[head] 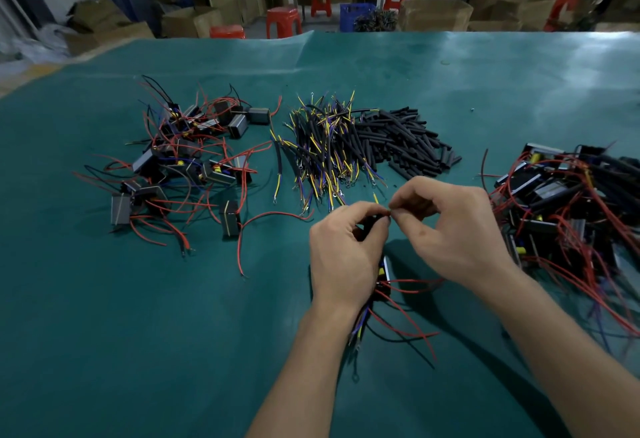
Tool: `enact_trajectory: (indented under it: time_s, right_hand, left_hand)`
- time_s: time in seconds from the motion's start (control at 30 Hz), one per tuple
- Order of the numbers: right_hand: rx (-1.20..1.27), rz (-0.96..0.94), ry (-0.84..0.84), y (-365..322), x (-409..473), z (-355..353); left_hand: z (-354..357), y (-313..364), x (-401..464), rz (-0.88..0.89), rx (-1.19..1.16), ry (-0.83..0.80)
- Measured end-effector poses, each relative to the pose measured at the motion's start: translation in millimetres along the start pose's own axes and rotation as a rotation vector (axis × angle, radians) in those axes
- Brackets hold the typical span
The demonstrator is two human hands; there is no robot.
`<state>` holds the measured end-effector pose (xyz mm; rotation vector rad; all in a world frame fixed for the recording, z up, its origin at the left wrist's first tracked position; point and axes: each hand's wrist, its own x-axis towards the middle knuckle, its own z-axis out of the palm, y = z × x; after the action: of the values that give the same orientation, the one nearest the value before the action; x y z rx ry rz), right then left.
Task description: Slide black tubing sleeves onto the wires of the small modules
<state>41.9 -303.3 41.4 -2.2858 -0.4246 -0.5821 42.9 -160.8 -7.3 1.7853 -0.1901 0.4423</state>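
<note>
My left hand (346, 247) grips a small black module (383, 273) whose red wires (412, 330) trail down toward me, and its thumb and forefinger pinch a black tubing sleeve (375, 219). My right hand (453, 226) meets it fingertip to fingertip, pinching a thin red wire end at the sleeve's mouth. A yellow wire tip (375, 198) pokes up just behind my fingers. Most of the module and sleeve is hidden by my left hand.
On the green table mat (138, 316) lie a pile of modules with red wires (187, 164) at left, a heap of sleeved yellow and purple wires (322, 150) in the middle, loose black sleeves (401, 139) beside it, and another module pile (568, 202) at right.
</note>
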Motion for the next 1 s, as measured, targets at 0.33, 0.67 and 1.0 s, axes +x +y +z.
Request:
enact_trajectory:
  time_s: [0.33,0.67,1.0]
  right_hand:
    - [0.479,0.593,-0.071,5,9,-8]
    - [0.578,0.543,-0.039,7,3,-3]
    - [0.412,0.258,-0.033,12,1,5]
  left_hand:
    - [1,-1,-1,0.117,0.09,-0.015]
    - [0,3,0,0.021,0.048,-0.018]
    - [-2,0,4,-0.118,-0.08,0.037]
